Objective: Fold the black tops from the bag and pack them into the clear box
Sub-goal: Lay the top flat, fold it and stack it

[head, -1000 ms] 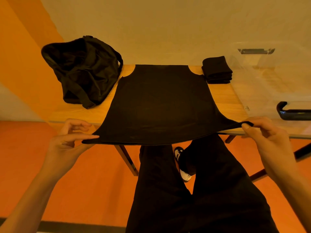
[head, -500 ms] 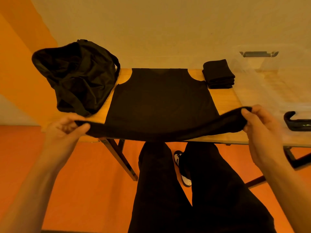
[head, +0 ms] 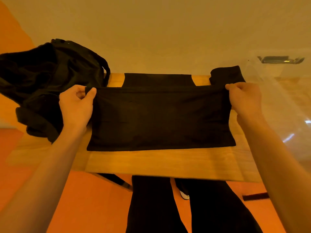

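Pinching the black top, left hand adjoins the bag, right hand the folded stack.

Matt black cloth top; smooth wood table; glossy clear plastic box.

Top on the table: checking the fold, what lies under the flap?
The far half of the top; only its shoulder strip shows beyond the flap. The rest, and the table beneath, are covered.
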Available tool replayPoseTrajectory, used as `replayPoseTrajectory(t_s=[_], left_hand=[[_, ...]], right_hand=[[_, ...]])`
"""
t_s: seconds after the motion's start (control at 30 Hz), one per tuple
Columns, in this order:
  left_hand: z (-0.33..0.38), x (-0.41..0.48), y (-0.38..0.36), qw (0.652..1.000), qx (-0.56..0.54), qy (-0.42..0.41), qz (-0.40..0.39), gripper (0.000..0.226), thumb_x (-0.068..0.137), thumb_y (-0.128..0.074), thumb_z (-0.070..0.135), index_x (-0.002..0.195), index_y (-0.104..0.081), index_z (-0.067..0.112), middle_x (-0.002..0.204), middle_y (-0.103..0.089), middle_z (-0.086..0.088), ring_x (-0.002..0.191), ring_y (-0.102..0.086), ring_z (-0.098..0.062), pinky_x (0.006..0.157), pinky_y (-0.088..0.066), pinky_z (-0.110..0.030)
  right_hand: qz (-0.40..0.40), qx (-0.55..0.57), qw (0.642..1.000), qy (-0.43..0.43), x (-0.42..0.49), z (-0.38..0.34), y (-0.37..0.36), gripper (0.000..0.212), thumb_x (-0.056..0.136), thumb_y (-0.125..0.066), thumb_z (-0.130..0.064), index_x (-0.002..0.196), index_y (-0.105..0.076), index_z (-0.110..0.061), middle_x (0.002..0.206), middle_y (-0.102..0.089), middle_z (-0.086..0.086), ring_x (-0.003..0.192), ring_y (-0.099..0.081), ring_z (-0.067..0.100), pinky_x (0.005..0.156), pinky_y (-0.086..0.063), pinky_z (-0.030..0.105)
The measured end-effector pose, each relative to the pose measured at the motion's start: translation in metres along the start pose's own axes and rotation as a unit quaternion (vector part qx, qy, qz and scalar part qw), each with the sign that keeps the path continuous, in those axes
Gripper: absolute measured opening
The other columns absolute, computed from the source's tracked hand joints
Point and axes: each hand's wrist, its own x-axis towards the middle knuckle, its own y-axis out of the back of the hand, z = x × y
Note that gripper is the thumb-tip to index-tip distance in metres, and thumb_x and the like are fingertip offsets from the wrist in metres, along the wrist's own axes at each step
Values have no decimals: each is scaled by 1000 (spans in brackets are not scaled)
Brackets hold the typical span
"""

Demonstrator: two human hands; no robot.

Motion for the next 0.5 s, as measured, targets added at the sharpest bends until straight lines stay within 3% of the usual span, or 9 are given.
replayPoseTrajectory(t_s=[0.03,0.17,0.23,0.33,0.43,0.5], left_hand=[[-1,8,-6,999,34,-11,2,16,94,-68,35,85,-67,22,79,-66,-6,79,-67,-19,84,-57,-45],[2,31,-28,980,178,-76,34,17,94,-64,30,89,-69,14,75,-64,-5,79,-65,-24,87,-55,-43],[4,40,-39,972,205,-101,44,18,96,-64,30,94,-71,14,78,-64,0,81,-66,-22,95,-49,-33],[7,52,-51,966,229,-103,53,19,99,-62,30,100,-71,14,83,-62,2,80,-60,-13,93,-30,-14],[9,65,-58,964,232,-112,59,22,99,-64,32,103,-72,12,82,-62,3,82,-65,-17,105,-38,-24],[12,72,-61,961,240,-119,67,24,98,-65,33,105,-72,11,83,-64,2,84,-66,-18,111,-32,-26]], right_hand=[[4,-35,999,17,8,-2,-4,37,98,-57,-27,87,-64,8,78,-58,19,77,-60,32,87,-56,52],[26,-141,986,83,36,-3,-20,32,96,-57,-26,88,-70,1,79,-66,22,72,-63,33,68,-51,41],[39,-180,978,97,46,-3,-27,29,94,-58,-27,84,-72,-4,76,-67,17,69,-63,30,65,-49,36],[46,-219,970,99,58,-6,-36,28,96,-59,-31,85,-72,-8,76,-66,9,67,-58,22,63,-44,32],[49,-240,964,107,68,-9,-41,25,98,-61,-35,93,-74,-15,78,-61,-1,72,-54,16,66,-40,31],[50,-257,958,115,73,-12,-44,25,97,-62,-36,96,-76,-15,79,-61,-1,74,-54,17,66,-40,31]])
